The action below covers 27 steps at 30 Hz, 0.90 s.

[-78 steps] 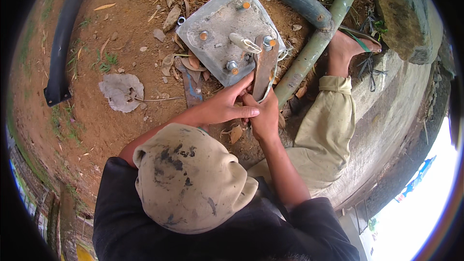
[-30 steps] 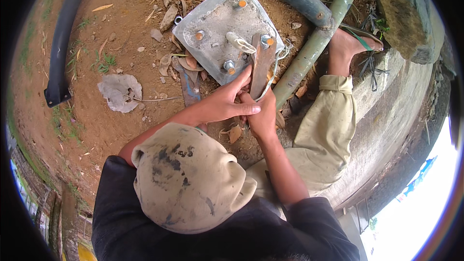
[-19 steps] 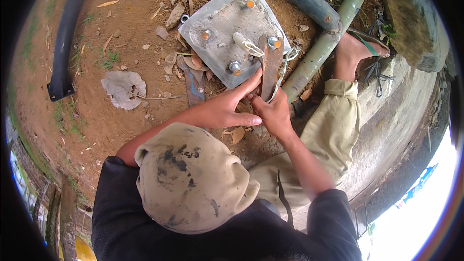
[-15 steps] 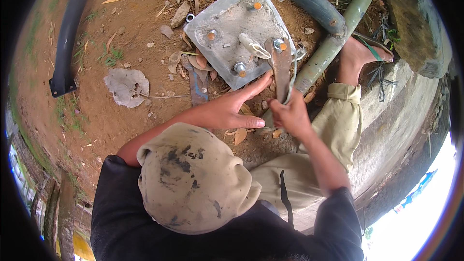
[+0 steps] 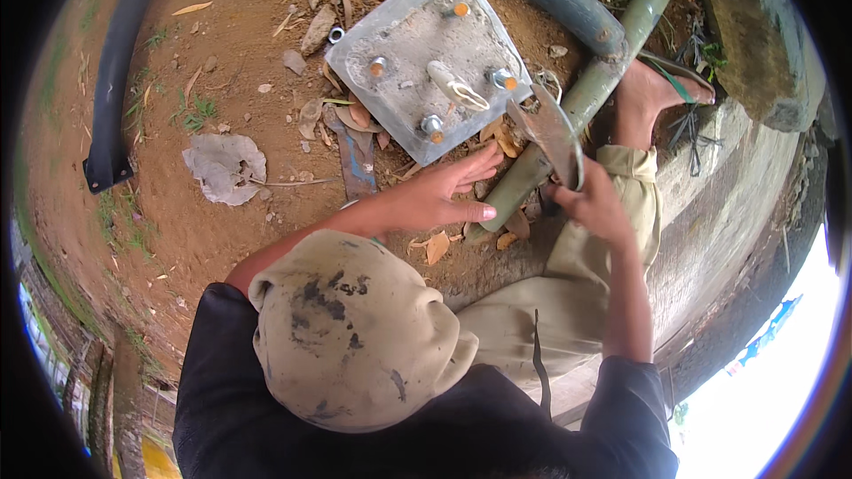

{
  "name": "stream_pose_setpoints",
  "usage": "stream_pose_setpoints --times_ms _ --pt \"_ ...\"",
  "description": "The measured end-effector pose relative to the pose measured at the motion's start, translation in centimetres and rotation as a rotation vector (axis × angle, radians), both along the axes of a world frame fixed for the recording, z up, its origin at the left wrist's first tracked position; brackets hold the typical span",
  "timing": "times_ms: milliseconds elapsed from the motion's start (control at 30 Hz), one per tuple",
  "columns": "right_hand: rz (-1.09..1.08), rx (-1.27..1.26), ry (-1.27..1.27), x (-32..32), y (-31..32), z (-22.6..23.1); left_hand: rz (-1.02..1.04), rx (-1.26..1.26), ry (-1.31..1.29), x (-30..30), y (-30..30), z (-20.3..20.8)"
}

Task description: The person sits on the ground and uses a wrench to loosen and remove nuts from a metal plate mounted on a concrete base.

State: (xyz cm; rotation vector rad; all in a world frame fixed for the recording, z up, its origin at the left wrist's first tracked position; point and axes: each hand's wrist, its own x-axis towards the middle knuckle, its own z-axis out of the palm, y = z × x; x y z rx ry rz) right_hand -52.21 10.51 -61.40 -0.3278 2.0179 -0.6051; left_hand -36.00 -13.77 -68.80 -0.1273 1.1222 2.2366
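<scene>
My right hand (image 5: 593,204) is closed around the lower end of a rusty, flat open-ended wrench (image 5: 552,135). The wrench leans up and left, its forked end just off the right corner of a grey concrete block (image 5: 404,53). Several upright bolts with orange-rusted tops stand out of the block, the closest to the wrench being the right-hand bolt (image 5: 503,79). A short pale tube (image 5: 457,87) sticks up in the middle. Below the block's near corner, my left hand (image 5: 444,195) is open, fingers stretched out, holding nothing.
A green pipe (image 5: 577,106) crosses a dark pipe (image 5: 564,4) at right, by my bare foot (image 5: 652,89). Two loose nuts, one nut (image 5: 335,35) nearer, lie beside the block. A blue-stained flat metal bar (image 5: 358,164) lies near my left forearm. A black bent tube (image 5: 115,80) stands far left.
The wrench has come away from the right-hand bolt and moved right and nearer, now tilted, with my right hand. My left hand stays near the block, its fingers slightly shifted.
</scene>
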Motion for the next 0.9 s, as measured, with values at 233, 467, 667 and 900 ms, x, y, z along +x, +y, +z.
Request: stream_pose_setpoints --times_ms 233,467,667,900 --pt "-0.666 -0.177 -0.281 10.2 -6.8 -2.1 0.101 -0.011 -0.060 0.4 0.0 -0.5" --pt "-0.740 -0.296 -0.234 10.7 -9.8 -2.4 0.177 0.077 -0.003 -0.6 -0.9 0.8" --pt "-0.636 -0.244 -0.153 9.8 -8.7 -3.1 0.172 0.082 0.042 -0.4 -0.3 0.0" --pt "-0.398 -0.061 -0.333 5.2 -5.6 -2.7 0.116 0.005 0.090 0.0 -0.4 -0.4"
